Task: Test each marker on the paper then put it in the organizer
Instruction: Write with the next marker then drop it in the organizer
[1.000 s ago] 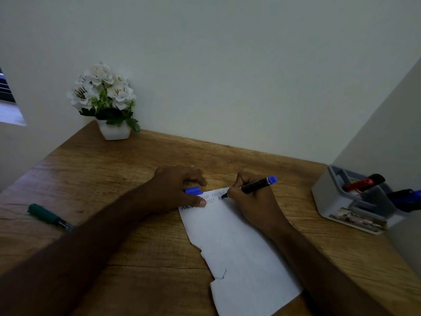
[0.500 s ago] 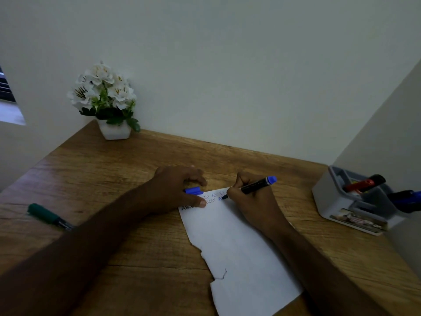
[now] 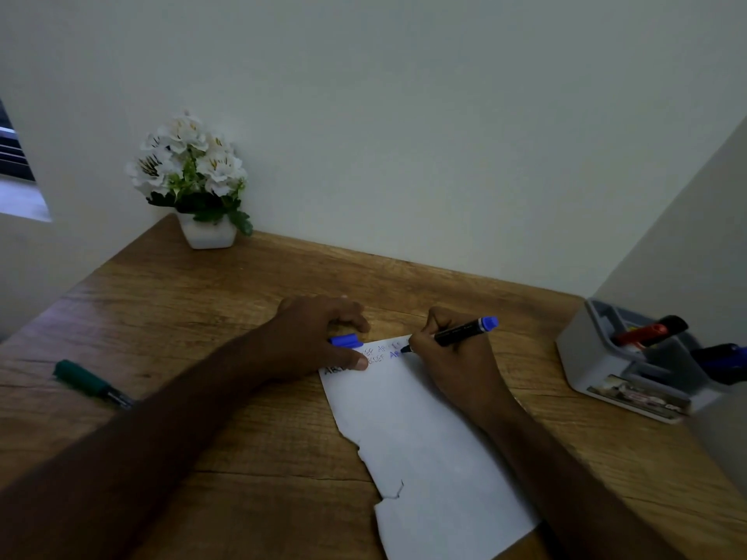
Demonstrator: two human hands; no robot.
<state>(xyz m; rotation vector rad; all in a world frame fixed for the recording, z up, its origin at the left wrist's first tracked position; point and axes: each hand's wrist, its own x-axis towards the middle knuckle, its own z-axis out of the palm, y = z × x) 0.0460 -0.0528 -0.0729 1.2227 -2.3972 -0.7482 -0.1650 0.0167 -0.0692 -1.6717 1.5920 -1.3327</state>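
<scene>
Grainy wooden desk [image 3: 202, 317] against plain pale walls: the right hand [image 3: 456, 357] grips a blue marker [image 3: 456, 332], tip on torn white paper [image 3: 424, 446]. The left hand [image 3: 319, 337] pins the sheet, blue cap [image 3: 343, 340] tucked under its fingers. A grey plastic organizer [image 3: 594, 357] sits at right.

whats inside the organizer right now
The organizer holds a red marker in a back slot and a blue marker sticking out on the right. The lower parts of both are hidden by its walls, and the slot bottoms cannot be seen.
</scene>
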